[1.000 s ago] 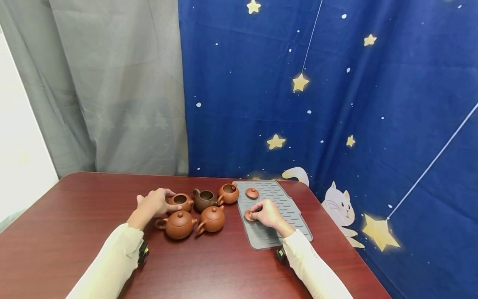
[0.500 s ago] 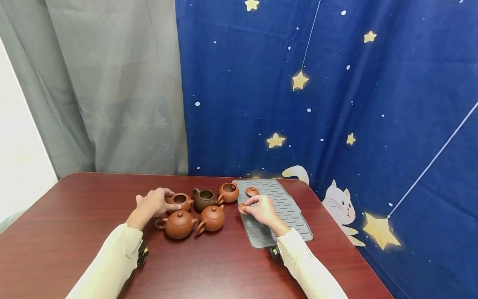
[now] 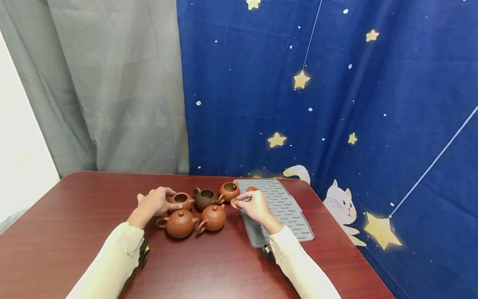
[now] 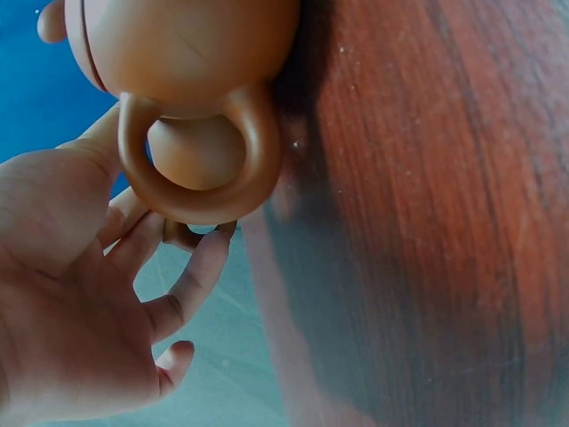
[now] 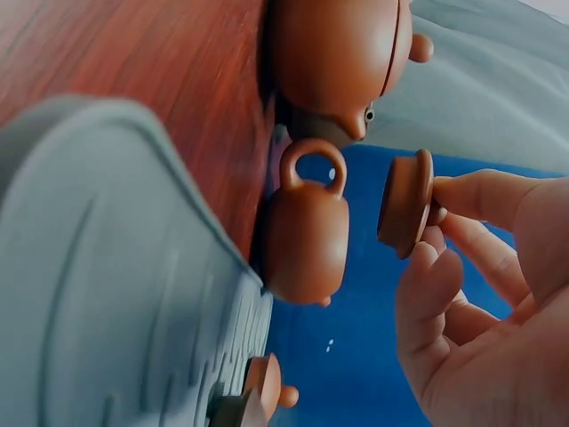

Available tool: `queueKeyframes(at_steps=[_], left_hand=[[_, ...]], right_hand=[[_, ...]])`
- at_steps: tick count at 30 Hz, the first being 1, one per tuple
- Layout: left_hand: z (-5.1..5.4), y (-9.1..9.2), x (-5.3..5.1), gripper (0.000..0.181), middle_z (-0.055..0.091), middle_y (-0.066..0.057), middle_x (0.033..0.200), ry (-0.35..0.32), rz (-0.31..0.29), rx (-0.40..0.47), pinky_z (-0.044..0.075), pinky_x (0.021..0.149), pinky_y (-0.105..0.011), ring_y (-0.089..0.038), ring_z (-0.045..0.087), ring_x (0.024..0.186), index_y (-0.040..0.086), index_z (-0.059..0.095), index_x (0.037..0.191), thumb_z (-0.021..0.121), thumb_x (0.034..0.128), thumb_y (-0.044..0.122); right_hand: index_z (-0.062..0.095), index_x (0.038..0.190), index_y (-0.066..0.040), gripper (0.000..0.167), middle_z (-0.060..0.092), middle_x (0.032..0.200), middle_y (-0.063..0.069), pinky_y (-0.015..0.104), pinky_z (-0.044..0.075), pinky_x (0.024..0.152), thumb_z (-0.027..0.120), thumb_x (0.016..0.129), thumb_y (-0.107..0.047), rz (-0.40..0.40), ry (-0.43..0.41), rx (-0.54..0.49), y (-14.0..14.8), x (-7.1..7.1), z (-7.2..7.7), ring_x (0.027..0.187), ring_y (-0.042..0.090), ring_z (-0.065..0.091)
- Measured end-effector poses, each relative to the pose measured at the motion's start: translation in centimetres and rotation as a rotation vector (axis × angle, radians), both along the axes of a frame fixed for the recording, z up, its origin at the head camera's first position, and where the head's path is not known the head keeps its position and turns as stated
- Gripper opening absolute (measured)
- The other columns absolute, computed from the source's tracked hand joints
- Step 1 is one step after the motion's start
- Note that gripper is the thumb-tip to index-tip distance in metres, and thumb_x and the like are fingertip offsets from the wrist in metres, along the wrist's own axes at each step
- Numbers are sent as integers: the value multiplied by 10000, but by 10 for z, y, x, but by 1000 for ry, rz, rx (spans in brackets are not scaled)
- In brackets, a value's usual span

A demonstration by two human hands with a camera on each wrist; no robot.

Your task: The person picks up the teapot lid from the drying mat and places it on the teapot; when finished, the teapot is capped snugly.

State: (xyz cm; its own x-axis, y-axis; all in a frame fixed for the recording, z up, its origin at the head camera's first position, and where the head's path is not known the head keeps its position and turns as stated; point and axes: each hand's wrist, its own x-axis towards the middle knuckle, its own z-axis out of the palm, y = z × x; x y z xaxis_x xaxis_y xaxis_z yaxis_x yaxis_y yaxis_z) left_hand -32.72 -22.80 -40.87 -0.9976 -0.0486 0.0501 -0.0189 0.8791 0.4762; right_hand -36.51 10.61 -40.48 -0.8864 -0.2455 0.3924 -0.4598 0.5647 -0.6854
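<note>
In the head view my left hand grips a lidless reddish-brown clay teapot at the back left of the group, thumb and fingers around its handle side. In the left wrist view a nearer teapot hides most of that one. My right hand pinches a small clay teapot lid by its knob, in the air left of the grey mat. Beside that lid stands another lidless clay teapot. A dark brown lidless teapot sits between the two lidless reddish ones.
Two lidded clay teapots, one at left and one at right, stand in front. On the mat lies another lid, with a dark lid-like piece close by. Curtains hang behind the reddish wooden table.
My right hand has lifted the lid off the mat and carried it left and away from me, toward the teapots. My left hand keeps its grip in the same place.
</note>
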Motion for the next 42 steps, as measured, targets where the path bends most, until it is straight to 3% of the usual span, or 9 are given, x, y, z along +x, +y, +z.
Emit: queueKeyframes(at_steps=[9,21,28,34,42], left_hand=[[0,1,0,639,659,-136,1239,-5,1,-1,252,878,-605,-401,570,1128,120,664,1251,799,775,524],[2,3,2,641,647,-150,1262,-12,0,-6,253,893,-611,-412,566,1139,111,660,1263,792,786,520],[2,0,-1,641,659,-134,1239,8,-10,9,251,856,-597,-400,575,1104,119,667,1245,794,775,535],[2,1,0,643,652,-140,1247,-9,-7,9,248,871,-607,-403,566,1120,117,659,1256,795,779,526],[2,2,1,636,652,-147,1245,-11,-2,5,247,874,-602,-399,572,1112,108,659,1256,794,786,515]], right_hand=[[803,869,-83,72,729,792,21,217,419,526,791,798,-87,19,34,5,-14,3,7,556,33,506],[791,869,-48,73,747,841,54,225,521,635,803,800,-67,111,0,-69,-37,10,12,721,78,657],[796,826,-93,66,740,795,-7,220,520,639,835,786,-127,98,-5,-74,-53,9,14,693,41,659],[793,795,-59,55,730,766,13,203,504,583,836,774,-86,92,-10,-74,-61,6,15,627,13,626],[801,798,-86,42,712,827,0,195,501,604,823,766,-100,56,5,-39,-72,6,16,682,20,629]])
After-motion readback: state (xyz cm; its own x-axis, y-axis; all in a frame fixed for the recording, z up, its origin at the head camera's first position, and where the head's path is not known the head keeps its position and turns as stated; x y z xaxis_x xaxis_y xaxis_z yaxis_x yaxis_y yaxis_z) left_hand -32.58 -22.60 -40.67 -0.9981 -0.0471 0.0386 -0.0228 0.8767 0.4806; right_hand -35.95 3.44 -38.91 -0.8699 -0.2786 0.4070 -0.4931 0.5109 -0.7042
